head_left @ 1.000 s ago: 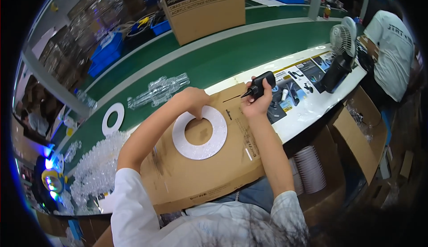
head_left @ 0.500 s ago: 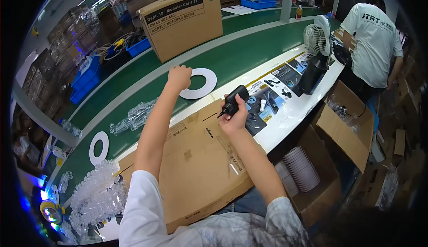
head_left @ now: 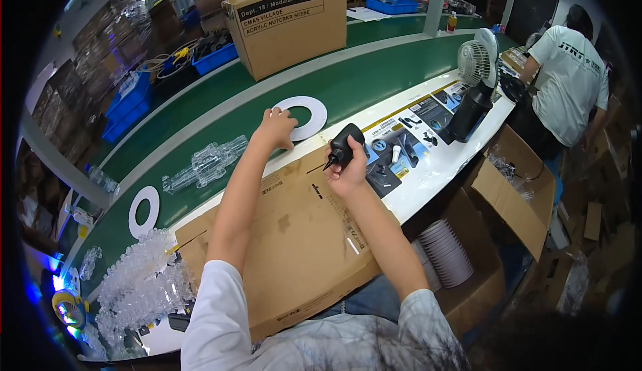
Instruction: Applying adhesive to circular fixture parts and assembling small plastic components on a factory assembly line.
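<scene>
My right hand (head_left: 350,172) is wrapped around a black squeeze bottle (head_left: 346,142) with a thin pointed nozzle, which tilts down to the left above the cardboard sheet (head_left: 287,237). My left hand (head_left: 275,130) has its fingers apart and the thumb stretched out, with nothing visible in it. It is at the near left edge of a flat white ring (head_left: 319,113) on the green belt; whether it touches the ring I cannot tell. Left of that hand lies a clear plastic figure (head_left: 206,165). A second white ring (head_left: 144,204) lies further left.
Many clear plastic figures (head_left: 144,284) are heaped at my left. A large carton (head_left: 294,30) stands beyond the green belt (head_left: 388,70). On the white table edge stands a fan (head_left: 476,70). An open box (head_left: 518,190) sits at right, near a person (head_left: 568,83).
My left hand has come down toward me, and its fingers have spread from a closed shape. The right hand still holds the squeeze bottle, turned slightly. The person at right has shifted a little.
</scene>
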Motion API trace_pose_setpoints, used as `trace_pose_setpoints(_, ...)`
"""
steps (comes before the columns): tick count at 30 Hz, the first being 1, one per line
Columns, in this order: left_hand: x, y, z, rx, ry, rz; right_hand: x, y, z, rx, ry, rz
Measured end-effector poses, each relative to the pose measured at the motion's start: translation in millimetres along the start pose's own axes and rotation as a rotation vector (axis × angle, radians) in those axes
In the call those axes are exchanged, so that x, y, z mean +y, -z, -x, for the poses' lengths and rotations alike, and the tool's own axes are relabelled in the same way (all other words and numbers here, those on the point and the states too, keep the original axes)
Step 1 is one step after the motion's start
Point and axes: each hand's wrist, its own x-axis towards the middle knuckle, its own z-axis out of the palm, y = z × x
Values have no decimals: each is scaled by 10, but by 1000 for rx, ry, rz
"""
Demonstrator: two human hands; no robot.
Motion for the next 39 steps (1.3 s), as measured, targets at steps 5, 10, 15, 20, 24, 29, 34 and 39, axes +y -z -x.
trace_pose_setpoints(5, -93, -6, -46, -140, 60, 40, 1, 20, -7, -25, -118, -39)
trace_pose_setpoints(10, -262, -83, 41, 52, 181, 76, 122, -96, 58, -94, -380, 21)
trace_pose_setpoints(15, 63, 437, 390, -115, -44, 587, 137, 59, 2, -169, -478, 60)
trace_pose_setpoints(20, 310, 450, 601, 79, -136, 655, 166, 13, -27, -14, -314, -72)
trace_pose_setpoints(24, 479, 393, 466, 11, -196, 632, 106, 23, -67, 141, -34, -233)
trace_pose_setpoints(29, 754, 478, 432, -18, -233, 634, -140, 195, -132, 236, 162, -411)
trace_pose_setpoints(34, 891, 583, 532, -91, -195, 565, -112, 127, -143, 213, 148, -431)
trace_pose_setpoints(39, 985, 653, 527, -105, -180, 526, -160, 145, -94, 197, 142, -467)
